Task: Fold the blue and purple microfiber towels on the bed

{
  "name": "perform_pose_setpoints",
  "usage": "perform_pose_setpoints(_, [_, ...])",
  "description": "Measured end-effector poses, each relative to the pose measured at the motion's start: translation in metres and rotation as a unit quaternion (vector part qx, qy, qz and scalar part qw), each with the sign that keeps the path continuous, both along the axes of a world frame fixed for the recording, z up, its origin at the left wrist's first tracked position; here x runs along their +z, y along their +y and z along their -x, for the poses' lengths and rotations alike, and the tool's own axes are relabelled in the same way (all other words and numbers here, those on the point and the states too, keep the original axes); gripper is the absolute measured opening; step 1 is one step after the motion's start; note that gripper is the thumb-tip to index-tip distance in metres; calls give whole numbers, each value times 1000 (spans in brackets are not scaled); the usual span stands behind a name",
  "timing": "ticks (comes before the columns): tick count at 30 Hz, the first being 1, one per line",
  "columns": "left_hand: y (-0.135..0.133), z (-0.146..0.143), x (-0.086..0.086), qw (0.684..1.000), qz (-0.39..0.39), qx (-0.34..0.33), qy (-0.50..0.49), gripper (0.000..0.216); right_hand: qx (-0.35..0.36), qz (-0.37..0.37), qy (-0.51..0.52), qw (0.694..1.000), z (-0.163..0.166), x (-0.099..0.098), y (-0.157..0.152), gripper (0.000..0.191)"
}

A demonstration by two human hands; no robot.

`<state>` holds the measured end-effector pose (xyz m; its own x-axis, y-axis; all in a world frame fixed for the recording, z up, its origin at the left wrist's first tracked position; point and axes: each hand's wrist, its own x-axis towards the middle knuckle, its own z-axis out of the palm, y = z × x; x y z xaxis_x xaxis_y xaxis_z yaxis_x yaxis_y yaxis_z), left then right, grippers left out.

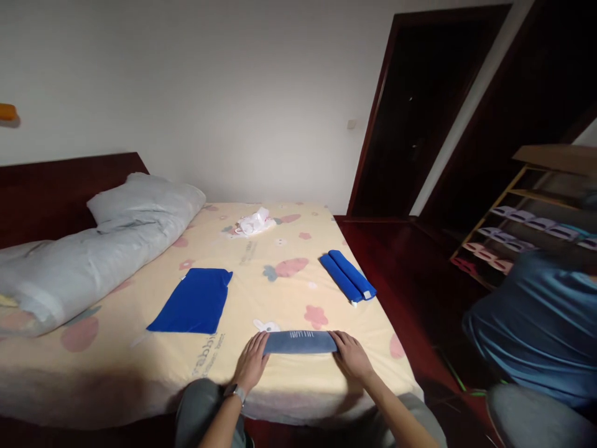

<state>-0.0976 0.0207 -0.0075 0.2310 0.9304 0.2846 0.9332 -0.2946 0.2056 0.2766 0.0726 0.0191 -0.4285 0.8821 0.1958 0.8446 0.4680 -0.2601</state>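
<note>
A grey-blue cloth, rolled or folded into a long narrow strip, lies near the front edge of the bed. My left hand rests with flat fingers on its left end. My right hand lies the same way on its right end, fingers stretched out over the cloth. A flat bright blue cloth lies to the left, and a rolled bright blue cloth lies to the right near the bed's edge.
A grey pillow and duvet lie at the bed's left. Crumpled white plastic sits at the far side. A person in a blue top is at the right. A shoe rack and dark doorway stand behind.
</note>
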Motion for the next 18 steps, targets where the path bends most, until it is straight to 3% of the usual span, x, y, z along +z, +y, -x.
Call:
perform_pose_setpoints(5, [1,-2,-1,999,-17,20,-26,54,-9,95,35,995,2,31,4,52])
perform_pose_setpoints(11, [-8,-3,29,989,53,15,-137,41,21,192,251,949,-21,73,-26,34])
perform_pose_setpoints(13, [-21,-8,35,964,119,32,-237,37,14,216,303,928,-34,85,-37,32])
perform_pose_setpoints(15, [-36,-18,36,917,174,56,-355,42,-11,243,348,905,-46,97,-45,35])
perform_pose_setpoints(18, [-57,-43,27,853,202,72,-476,55,-38,276,384,880,-57,123,-47,36])
